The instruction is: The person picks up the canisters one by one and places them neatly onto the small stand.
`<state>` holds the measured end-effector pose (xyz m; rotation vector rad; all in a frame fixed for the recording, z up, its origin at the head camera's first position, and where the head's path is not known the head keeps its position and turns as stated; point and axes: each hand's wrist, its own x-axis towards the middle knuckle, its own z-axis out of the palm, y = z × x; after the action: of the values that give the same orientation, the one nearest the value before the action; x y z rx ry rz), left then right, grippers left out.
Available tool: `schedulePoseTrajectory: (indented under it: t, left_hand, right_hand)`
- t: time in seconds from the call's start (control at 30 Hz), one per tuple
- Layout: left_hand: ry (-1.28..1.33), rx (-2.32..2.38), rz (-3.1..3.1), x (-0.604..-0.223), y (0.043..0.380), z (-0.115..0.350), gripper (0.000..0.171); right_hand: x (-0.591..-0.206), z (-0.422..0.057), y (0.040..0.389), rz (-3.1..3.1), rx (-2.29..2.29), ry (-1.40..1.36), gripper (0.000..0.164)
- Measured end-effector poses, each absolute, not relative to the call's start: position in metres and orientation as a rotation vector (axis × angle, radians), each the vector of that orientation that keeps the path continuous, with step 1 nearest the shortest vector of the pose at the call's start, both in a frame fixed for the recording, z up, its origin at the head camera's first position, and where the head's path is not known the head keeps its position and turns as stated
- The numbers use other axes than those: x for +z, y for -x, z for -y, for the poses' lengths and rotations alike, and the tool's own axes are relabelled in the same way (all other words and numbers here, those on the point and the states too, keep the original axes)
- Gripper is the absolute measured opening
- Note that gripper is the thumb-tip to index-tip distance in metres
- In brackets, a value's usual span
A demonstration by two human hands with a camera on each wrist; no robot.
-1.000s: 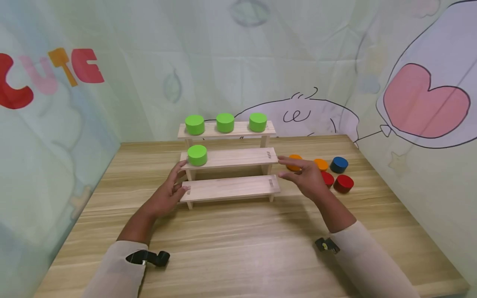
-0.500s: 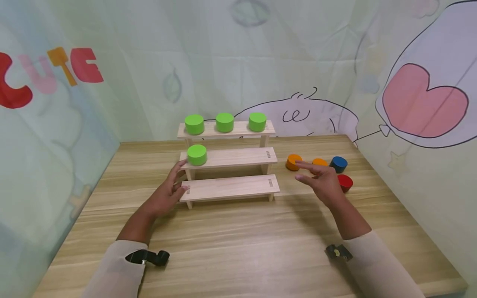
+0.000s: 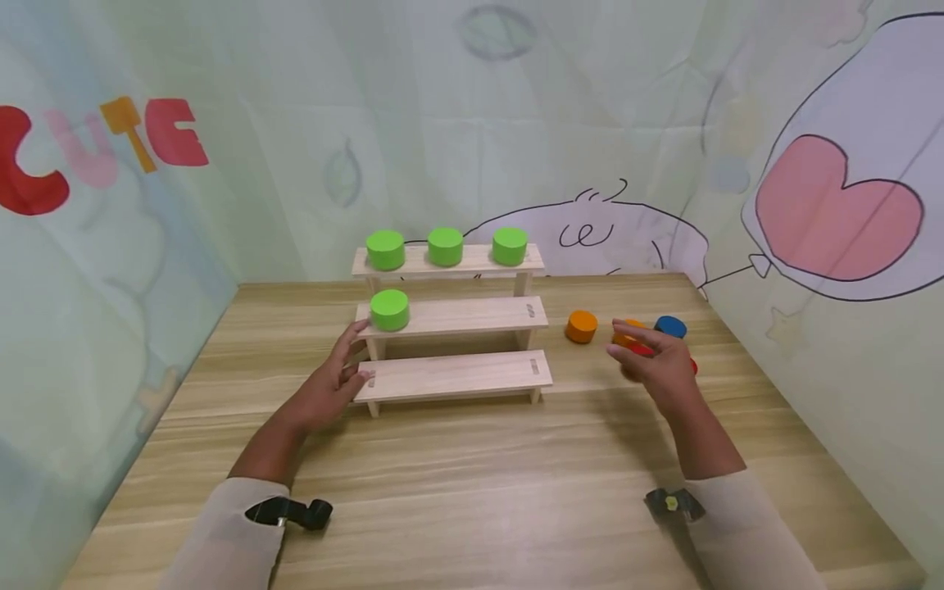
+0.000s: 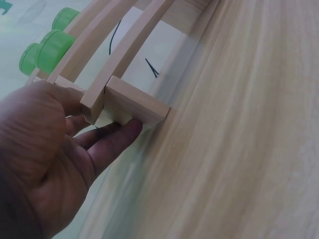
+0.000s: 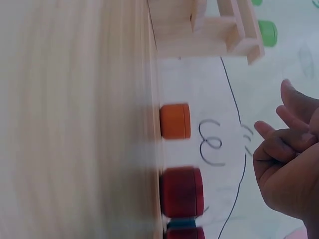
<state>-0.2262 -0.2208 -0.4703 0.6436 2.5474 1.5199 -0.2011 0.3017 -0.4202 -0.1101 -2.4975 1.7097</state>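
A three-tier pale wooden stand [image 3: 457, 377] carries three green cylinder blocks [image 3: 446, 247] along its top step. One more green cylinder block [image 3: 389, 310] sits at the left end of the middle step. My left hand [image 3: 320, 397] grips the stand's left end, thumb on the lowest step; in the left wrist view its fingertips [image 4: 130, 128] press the end support. Fingers and thumb parted, my right hand [image 3: 664, 377] hovers over the loose blocks at the right. Between its fingers and thumb shows a red cylinder block [image 3: 640, 350] on the table, clear below the hand in the right wrist view.
Right of the stand lie an orange block [image 3: 582, 326], a second orange block [image 3: 628, 328] partly behind my right fingers, and a blue block [image 3: 670, 326]. Another red block [image 5: 185, 233] is mostly hidden by my hand in the head view. A printed curtain [image 3: 472, 156] hangs behind the table.
My right hand has moved right, from beside the stand's right end to over the red and orange blocks. My left hand stays on the stand, and the blocks have not moved.
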Motion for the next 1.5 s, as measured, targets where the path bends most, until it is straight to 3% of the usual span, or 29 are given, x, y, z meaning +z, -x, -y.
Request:
schedulePoseTrajectory:
  t: [0.57, 0.97, 1.5]
  left_hand:
    - [-0.631, 1.549, -2.537, -0.471, 0.224, 0.222, 0.084]
    - [-0.642, 1.541, -2.533, -0.471, 0.227, 0.222, 0.085]
    - [-0.633, 1.543, -2.522, -0.471, 0.227, 0.22, 0.084]
  right_hand:
    - [-0.43, -0.337, 0.21, 2.626, 1.46, 0.201, 0.05]
    - [-0.44, -0.351, 0.215, 2.803, 1.381, 0.285, 0.06]
    - [-0.451, -0.354, 0.222, 2.901, 1.243, 0.219, 0.048]
